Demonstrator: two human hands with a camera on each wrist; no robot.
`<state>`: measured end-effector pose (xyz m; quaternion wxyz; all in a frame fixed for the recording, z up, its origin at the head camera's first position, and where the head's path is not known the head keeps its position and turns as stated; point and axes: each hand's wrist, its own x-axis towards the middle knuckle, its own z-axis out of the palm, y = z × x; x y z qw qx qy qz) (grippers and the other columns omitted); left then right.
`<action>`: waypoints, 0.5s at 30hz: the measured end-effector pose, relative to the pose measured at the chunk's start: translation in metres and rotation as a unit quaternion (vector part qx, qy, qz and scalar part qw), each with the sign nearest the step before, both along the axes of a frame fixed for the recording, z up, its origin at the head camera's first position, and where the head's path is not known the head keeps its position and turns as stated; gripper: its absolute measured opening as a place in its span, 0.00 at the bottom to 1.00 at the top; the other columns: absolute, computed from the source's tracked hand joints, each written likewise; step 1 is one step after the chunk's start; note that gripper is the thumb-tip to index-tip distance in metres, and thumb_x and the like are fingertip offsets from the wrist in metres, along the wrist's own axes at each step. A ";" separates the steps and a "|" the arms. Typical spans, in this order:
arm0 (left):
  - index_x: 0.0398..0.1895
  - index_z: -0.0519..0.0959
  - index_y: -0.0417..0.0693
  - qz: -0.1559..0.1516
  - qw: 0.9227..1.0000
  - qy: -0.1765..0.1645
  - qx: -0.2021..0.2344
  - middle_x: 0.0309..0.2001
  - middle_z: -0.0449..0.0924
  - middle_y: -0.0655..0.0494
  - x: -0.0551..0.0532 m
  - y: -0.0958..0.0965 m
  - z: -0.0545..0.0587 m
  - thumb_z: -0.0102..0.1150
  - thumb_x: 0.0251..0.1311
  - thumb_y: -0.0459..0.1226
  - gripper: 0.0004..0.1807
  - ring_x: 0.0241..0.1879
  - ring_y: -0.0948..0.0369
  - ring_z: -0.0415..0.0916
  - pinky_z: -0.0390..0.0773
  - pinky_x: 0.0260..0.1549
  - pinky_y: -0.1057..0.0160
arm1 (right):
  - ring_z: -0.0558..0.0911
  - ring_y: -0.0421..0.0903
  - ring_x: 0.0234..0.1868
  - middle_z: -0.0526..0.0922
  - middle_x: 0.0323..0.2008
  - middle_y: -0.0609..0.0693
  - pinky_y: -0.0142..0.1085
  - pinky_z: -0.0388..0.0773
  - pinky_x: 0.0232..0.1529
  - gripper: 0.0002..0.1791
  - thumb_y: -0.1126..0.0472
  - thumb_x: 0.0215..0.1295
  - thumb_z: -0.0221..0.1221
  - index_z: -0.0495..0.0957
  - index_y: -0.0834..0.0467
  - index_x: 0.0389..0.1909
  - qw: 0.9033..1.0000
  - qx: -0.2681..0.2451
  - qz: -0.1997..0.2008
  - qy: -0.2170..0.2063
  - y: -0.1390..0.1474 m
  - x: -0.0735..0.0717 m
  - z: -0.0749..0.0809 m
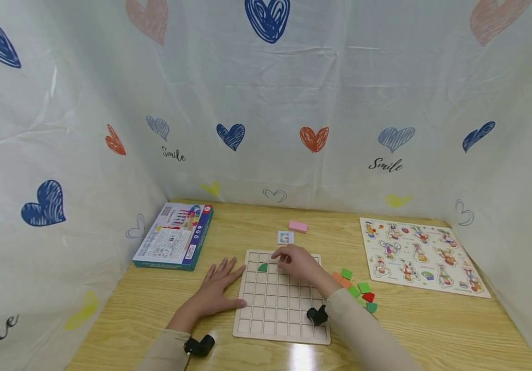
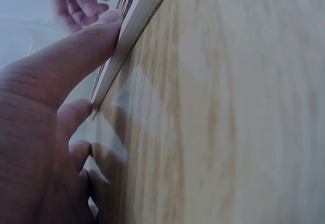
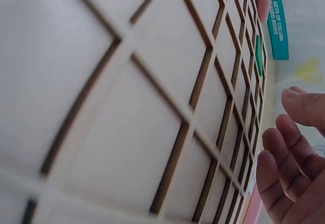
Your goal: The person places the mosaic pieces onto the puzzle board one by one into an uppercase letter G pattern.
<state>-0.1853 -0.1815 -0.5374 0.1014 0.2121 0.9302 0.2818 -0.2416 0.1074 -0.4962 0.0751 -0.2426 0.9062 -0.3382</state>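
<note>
A pale wooden grid board [image 1: 270, 313] lies on the table, and a green quarter-circle tile [image 1: 263, 267] sits in one cell near its far left corner. My left hand [image 1: 215, 291] lies spread at the board's left edge. In the left wrist view its thumb [image 2: 96, 41] touches the board's side. Over the far part of the board is my right hand [image 1: 297, 263], to the right of the green tile. The right wrist view shows its fingers [image 3: 284, 170] loosely bent, thumb apart from them, with nothing between.
Several orange, green and red tiles [image 1: 363, 288] lie right of the board, partly behind the right sleeve. Beyond the board are a small printed card [image 1: 286, 237] and a pink block [image 1: 297, 226]. A boxed set [image 1: 173, 237] stands far left; a picture puzzle board [image 1: 425, 255] lies right.
</note>
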 end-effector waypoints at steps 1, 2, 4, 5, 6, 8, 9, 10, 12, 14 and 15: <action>0.81 0.58 0.59 -0.001 1.000 0.000 0.000 0.82 0.42 0.48 0.000 0.000 0.000 0.66 0.56 0.65 0.52 0.81 0.45 0.32 0.29 0.76 0.41 | 0.76 0.42 0.36 0.79 0.36 0.44 0.38 0.77 0.39 0.11 0.65 0.70 0.61 0.85 0.54 0.50 1.000 0.000 -0.004 0.003 0.004 0.000 0.000; 0.81 0.58 0.59 -0.001 1.000 0.001 0.000 0.82 0.42 0.48 0.000 0.000 0.001 0.66 0.56 0.65 0.52 0.81 0.45 0.32 0.29 0.76 0.41 | 0.76 0.42 0.36 0.79 0.36 0.44 0.38 0.77 0.39 0.11 0.65 0.70 0.61 0.85 0.55 0.49 1.000 0.000 -0.007 0.007 0.008 0.001 0.000; 0.81 0.58 0.58 -0.001 1.000 0.000 0.002 0.82 0.42 0.48 0.000 0.001 0.002 0.66 0.56 0.65 0.52 0.81 0.45 0.32 0.29 0.76 0.41 | 0.76 0.41 0.36 0.79 0.36 0.44 0.38 0.77 0.39 0.10 0.65 0.70 0.61 0.86 0.55 0.49 1.000 0.002 -0.017 0.011 0.017 0.003 -0.001; 0.81 0.58 0.58 -0.002 1.000 0.000 0.001 0.82 0.42 0.48 0.000 0.001 0.002 0.66 0.56 0.65 0.52 0.81 0.45 0.32 0.29 0.76 0.41 | 0.75 0.41 0.36 0.79 0.36 0.43 0.38 0.77 0.39 0.10 0.65 0.70 0.61 0.85 0.55 0.49 1.000 0.005 -0.022 0.010 0.022 0.004 -0.001; 0.81 0.58 0.58 -0.002 1.000 -0.001 0.000 0.82 0.42 0.48 0.001 0.001 0.003 0.66 0.56 0.65 0.52 0.81 0.45 0.32 0.29 0.76 0.41 | 0.76 0.40 0.35 0.79 0.35 0.43 0.38 0.77 0.38 0.10 0.65 0.70 0.62 0.85 0.55 0.48 1.000 0.006 -0.028 0.012 0.026 0.005 -0.002; 0.81 0.58 0.58 -0.002 1.000 -0.001 -0.001 0.82 0.42 0.47 0.001 0.001 0.004 0.66 0.56 0.64 0.52 0.81 0.45 0.32 0.29 0.76 0.41 | 0.76 0.40 0.35 0.79 0.35 0.43 0.38 0.77 0.38 0.09 0.65 0.70 0.62 0.85 0.55 0.48 0.999 0.007 -0.037 0.012 0.035 0.009 -0.001; 0.81 0.58 0.58 -0.001 1.000 0.000 -0.004 0.82 0.43 0.47 0.002 0.001 0.004 0.66 0.57 0.64 0.52 0.81 0.45 0.32 0.29 0.76 0.40 | 0.76 0.40 0.35 0.79 0.35 0.43 0.38 0.77 0.38 0.09 0.64 0.70 0.62 0.85 0.55 0.48 0.999 0.010 -0.042 0.011 0.040 0.010 -0.001; 0.81 0.58 0.58 -0.001 1.000 0.000 -0.007 0.82 0.43 0.47 0.002 0.001 0.003 0.66 0.57 0.65 0.52 0.81 0.45 0.32 0.29 0.76 0.40 | 0.76 0.40 0.35 0.79 0.35 0.43 0.38 0.77 0.38 0.09 0.64 0.70 0.62 0.85 0.56 0.48 0.999 0.011 -0.046 0.012 0.046 0.012 -0.001; 0.81 0.58 0.58 0.000 1.000 0.001 -0.006 0.82 0.43 0.46 0.002 0.001 0.003 0.66 0.57 0.64 0.52 0.81 0.45 0.33 0.29 0.76 0.40 | 0.76 0.40 0.35 0.79 0.35 0.43 0.38 0.77 0.38 0.10 0.64 0.70 0.62 0.85 0.55 0.49 0.998 0.013 -0.054 0.014 0.057 0.016 0.000; 0.81 0.58 0.58 -0.001 1.000 0.003 -0.007 0.82 0.43 0.46 0.002 0.002 0.003 0.66 0.57 0.65 0.52 0.81 0.45 0.33 0.30 0.76 0.40 | 0.76 0.40 0.35 0.79 0.35 0.42 0.38 0.77 0.38 0.10 0.64 0.70 0.62 0.86 0.55 0.49 0.998 0.015 -0.066 0.015 0.068 0.019 0.000; 0.81 0.58 0.58 -0.002 1.000 0.004 -0.006 0.82 0.43 0.46 0.001 0.002 0.003 0.65 0.57 0.65 0.52 0.81 0.44 0.33 0.30 0.76 0.40 | 0.76 0.40 0.35 0.79 0.35 0.42 0.38 0.77 0.38 0.10 0.64 0.70 0.62 0.86 0.55 0.49 0.997 0.017 -0.073 0.014 0.074 0.021 0.000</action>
